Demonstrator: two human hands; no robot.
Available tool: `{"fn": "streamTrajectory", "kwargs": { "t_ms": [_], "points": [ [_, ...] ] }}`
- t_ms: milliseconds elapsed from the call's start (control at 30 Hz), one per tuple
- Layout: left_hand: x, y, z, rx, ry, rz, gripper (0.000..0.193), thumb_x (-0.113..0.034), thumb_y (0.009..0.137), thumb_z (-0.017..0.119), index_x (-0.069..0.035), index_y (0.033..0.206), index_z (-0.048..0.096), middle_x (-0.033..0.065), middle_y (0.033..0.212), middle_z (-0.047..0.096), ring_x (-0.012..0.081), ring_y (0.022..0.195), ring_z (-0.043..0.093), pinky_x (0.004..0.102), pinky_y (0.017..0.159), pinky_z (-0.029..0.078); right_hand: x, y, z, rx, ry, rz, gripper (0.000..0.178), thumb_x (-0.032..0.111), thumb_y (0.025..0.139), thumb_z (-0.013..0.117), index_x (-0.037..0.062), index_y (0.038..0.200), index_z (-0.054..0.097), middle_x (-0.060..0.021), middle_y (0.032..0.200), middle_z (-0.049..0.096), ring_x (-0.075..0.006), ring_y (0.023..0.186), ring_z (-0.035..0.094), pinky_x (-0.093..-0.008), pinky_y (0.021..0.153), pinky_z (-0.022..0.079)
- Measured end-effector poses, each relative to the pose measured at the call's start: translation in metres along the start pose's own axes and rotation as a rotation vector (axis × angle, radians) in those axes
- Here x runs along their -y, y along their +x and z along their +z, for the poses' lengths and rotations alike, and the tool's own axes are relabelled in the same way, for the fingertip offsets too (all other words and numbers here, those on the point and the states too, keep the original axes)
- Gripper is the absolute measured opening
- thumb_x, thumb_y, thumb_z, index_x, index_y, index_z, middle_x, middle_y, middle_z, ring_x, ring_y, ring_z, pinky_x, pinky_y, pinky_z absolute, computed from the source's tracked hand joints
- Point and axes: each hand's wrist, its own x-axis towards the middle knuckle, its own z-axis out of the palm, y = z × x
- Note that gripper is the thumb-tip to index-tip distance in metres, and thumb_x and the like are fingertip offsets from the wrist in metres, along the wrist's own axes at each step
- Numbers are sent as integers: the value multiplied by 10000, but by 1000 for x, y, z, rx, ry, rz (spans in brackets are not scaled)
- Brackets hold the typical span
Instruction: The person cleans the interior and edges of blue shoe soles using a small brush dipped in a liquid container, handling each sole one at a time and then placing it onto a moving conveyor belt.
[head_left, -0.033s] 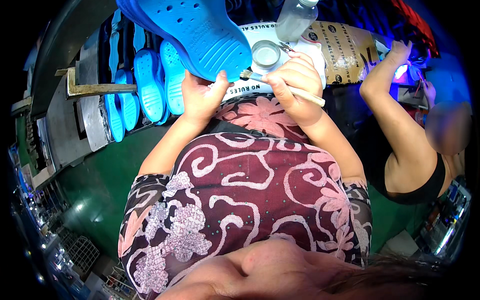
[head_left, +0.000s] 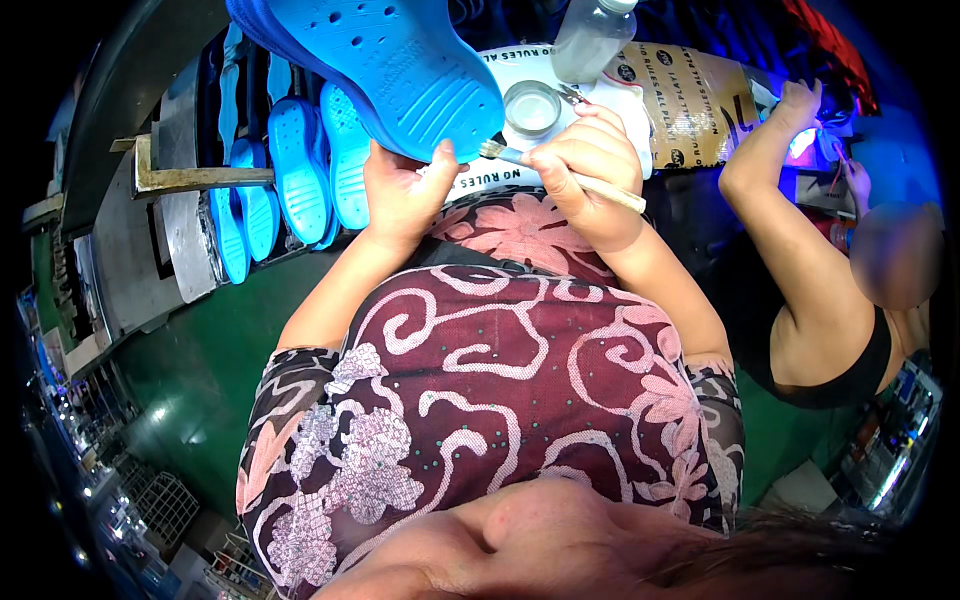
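Observation:
A bright blue foam shoe sole [head_left: 400, 75], with holes and ridges on its face, is held up tilted in front of me. My left hand [head_left: 405, 195] grips its near end, thumb on the upper face and the other fingers mostly hidden beneath. In my right hand [head_left: 595, 175] is a paintbrush [head_left: 585, 182] with a pale handle, its bristles at the right edge of the sole's near end; whether they touch, I cannot tell. Just beyond those fingers shows a small metal-looking tip [head_left: 572, 95]. A round glass jar [head_left: 532, 108] of clear-looking content stands beside it.
A translucent bottle [head_left: 592, 40] with a white cap stands behind the jar on a white printed sheet [head_left: 505, 180]. Several blue soles [head_left: 300, 175] lie at left near a metal bar [head_left: 200, 179]. At right, a co-worker's arm [head_left: 770, 160] reaches past a taped cardboard piece [head_left: 690, 105].

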Motion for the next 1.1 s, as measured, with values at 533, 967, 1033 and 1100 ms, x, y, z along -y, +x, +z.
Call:
{"fn": "streamTrajectory", "kwargs": {
  "t_ms": [533, 967, 1033, 1100],
  "points": [
    [3, 2, -1, -65, 16, 45, 317, -11, 780, 574, 64, 1051, 426, 164, 920, 593, 200, 745, 626, 298, 639, 549, 0, -5, 1, 3, -47, 36, 189, 165, 788, 597, 78, 622, 625, -27, 571, 553, -194, 572, 521, -336, 731, 385],
    [-28, 20, -7, -59, -17, 115, 295, 17, 789, 555, 53, 1056, 435, 158, 936, 578, 190, 719, 610, 294, 616, 535, -6, -23, -32, -169, 0, 229, 317, 163, 874, 464, 8, 625, 586, -58, 596, 575, -190, 604, 526, -366, 802, 390],
    [-58, 27, -9, 24, -18, 267, 310, 0, 797, 545, 55, 1082, 434, 156, 924, 580, 176, 673, 598, 273, 564, 504, -7, -26, -37, -222, 4, 231, 301, 143, 868, 475, 4, 627, 589, -69, 603, 575, -199, 608, 535, -346, 744, 408],
    [-81, 31, -11, 146, -60, 173, 379, -46, 790, 569, 54, 1122, 415, 161, 900, 583, 167, 625, 583, 261, 530, 477, -15, -38, -37, -279, 31, 284, 274, 114, 857, 485, 3, 633, 595, -73, 616, 574, -206, 612, 540, -321, 679, 419]
  ]
}}
